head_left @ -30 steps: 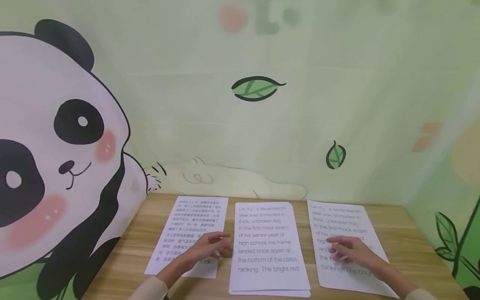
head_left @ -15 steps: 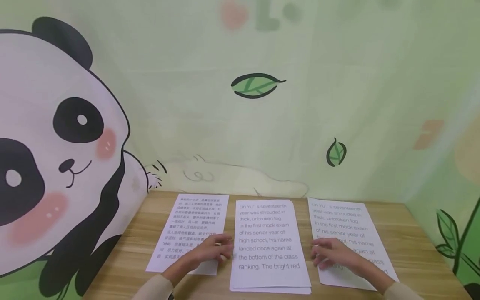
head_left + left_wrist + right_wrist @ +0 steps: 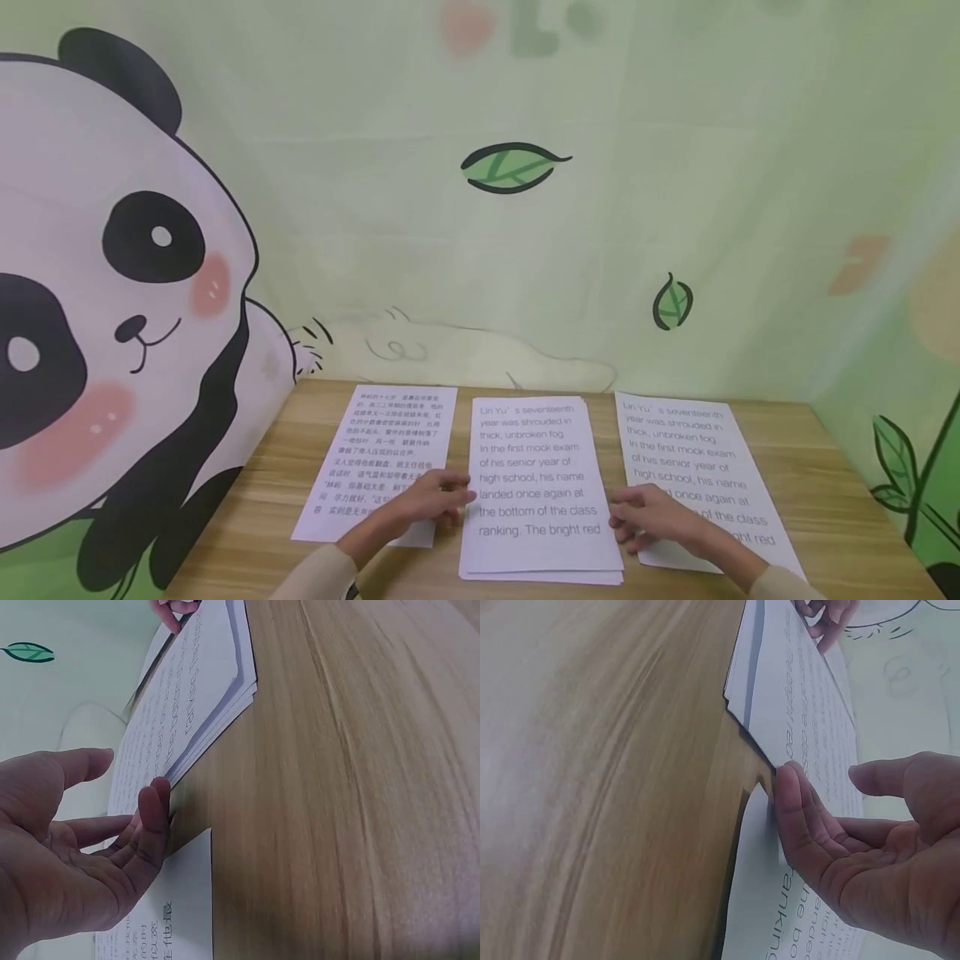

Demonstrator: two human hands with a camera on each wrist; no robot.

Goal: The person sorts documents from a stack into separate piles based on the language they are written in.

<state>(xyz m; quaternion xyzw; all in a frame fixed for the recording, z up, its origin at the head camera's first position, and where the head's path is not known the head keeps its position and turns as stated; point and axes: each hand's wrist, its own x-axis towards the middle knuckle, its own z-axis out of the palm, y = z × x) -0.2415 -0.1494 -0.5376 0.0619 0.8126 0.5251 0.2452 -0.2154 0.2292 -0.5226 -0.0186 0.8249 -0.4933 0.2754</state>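
A stack of printed paper with English text lies in the middle of the table, its lower sheets showing unevenly at the near edge. My left hand is at the stack's left edge, its thumb raised apart from the loosely bent fingers. On the opposite side, my right hand has its fingertips at the right edge, in a similar pose. Neither hand grips anything; whether the fingertips touch the paper is hard to tell. Under the left hand lies a sheet with Chinese text; under the right, another English sheet.
The wood-grain table reaches back to a pale green cloth backdrop printed with a panda and leaves. Narrow strips of bare wood separate the stack from the sheets on both sides.
My right hand has moved left, from over the right-hand sheet to the stack's right edge. The left hand has shifted slightly right to the left edge. The papers look unmoved.
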